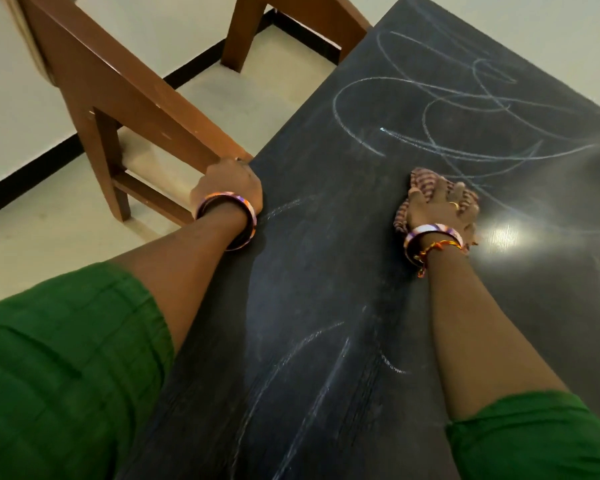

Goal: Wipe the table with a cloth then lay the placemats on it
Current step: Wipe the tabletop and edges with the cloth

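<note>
A dark tabletop (pixel 326 271) covered in chalk scribbles (pixel 465 109) fills the middle and right of the head view. My right hand (pixel 440 209) presses flat on a striped red-and-white cloth (pixel 425 180), holding it against the table near the lower end of the scribbles. My left hand (pixel 231 187) is curled over the table's left edge, next to a chair. Fainter chalk smears (pixel 309 348) run between my forearms. No placemats are in view.
A brown wooden chair (pixel 125 95) stands at the table's left edge, close to my left hand. A second brown wooden chair's legs (pixel 239 32) stand on the pale floor (pixel 49 220) at the table's far corner. A bright light glare (pixel 506 233) sits just right of the cloth.
</note>
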`<action>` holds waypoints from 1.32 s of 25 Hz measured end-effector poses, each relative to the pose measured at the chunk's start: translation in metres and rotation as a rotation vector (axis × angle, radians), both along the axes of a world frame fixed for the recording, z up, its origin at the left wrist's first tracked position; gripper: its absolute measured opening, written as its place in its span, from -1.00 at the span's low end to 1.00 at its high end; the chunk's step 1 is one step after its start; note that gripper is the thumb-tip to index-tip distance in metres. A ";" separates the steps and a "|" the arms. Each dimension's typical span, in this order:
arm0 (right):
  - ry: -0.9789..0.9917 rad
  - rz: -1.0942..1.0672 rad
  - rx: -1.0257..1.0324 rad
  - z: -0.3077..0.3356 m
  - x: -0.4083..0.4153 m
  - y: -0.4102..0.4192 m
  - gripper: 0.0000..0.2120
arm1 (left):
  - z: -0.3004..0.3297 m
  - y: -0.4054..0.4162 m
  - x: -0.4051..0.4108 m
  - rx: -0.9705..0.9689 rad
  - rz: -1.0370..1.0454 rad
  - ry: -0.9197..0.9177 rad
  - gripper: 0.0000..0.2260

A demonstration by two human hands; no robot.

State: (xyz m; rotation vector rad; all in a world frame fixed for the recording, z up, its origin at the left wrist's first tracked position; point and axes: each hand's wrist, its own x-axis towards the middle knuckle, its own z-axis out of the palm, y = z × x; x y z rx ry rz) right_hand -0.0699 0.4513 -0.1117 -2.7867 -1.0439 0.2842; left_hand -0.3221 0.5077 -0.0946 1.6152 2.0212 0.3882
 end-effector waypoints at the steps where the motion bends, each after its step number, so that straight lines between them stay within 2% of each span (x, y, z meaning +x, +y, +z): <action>1: -0.051 0.101 0.016 0.001 -0.022 0.013 -0.40 | 0.001 0.000 0.000 -0.003 -0.002 0.000 -0.62; 3: -0.079 0.316 0.091 0.000 -0.063 0.039 -0.38 | 0.002 -0.002 0.000 -0.012 -0.002 -0.004 -0.63; 6: -0.035 0.521 0.052 0.001 -0.114 0.040 -0.48 | 0.005 -0.003 -0.002 -0.029 -0.002 -0.022 -0.63; 9: -0.112 0.804 0.167 0.010 -0.106 0.020 -0.53 | 0.006 -0.002 -0.003 -0.042 0.000 -0.037 -0.63; 11: -0.095 0.729 0.197 0.016 -0.061 0.028 -0.56 | 0.005 -0.001 -0.004 -0.041 -0.004 -0.056 -0.62; 13: 0.007 0.407 0.121 0.024 -0.027 0.043 -0.55 | 0.005 0.000 -0.003 -0.042 -0.004 -0.051 -0.63; 14: 0.011 0.332 0.065 0.025 -0.022 0.051 -0.55 | 0.005 0.001 -0.003 -0.043 -0.007 -0.039 -0.63; 17: -0.101 0.520 0.090 0.011 -0.050 0.076 -0.49 | 0.005 0.001 -0.001 -0.037 -0.024 -0.015 -0.64; 21: -0.030 0.678 0.061 0.015 -0.106 0.074 -0.48 | 0.005 0.003 0.002 -0.042 -0.013 -0.009 -0.64; 24: -0.017 0.845 0.020 0.015 -0.097 0.045 -0.49 | 0.005 0.005 0.001 -0.044 -0.008 -0.016 -0.65; 26: -0.040 0.798 0.048 0.017 -0.069 0.058 -0.49 | 0.004 0.004 0.001 -0.043 -0.020 -0.027 -0.65; 30: 0.071 0.504 -0.012 0.021 -0.050 0.114 -0.47 | -0.001 0.007 0.002 -0.051 -0.022 -0.027 -0.64; 33: 0.058 0.606 -0.012 0.024 -0.076 0.124 -0.49 | 0.000 0.008 0.003 -0.038 -0.031 -0.013 -0.64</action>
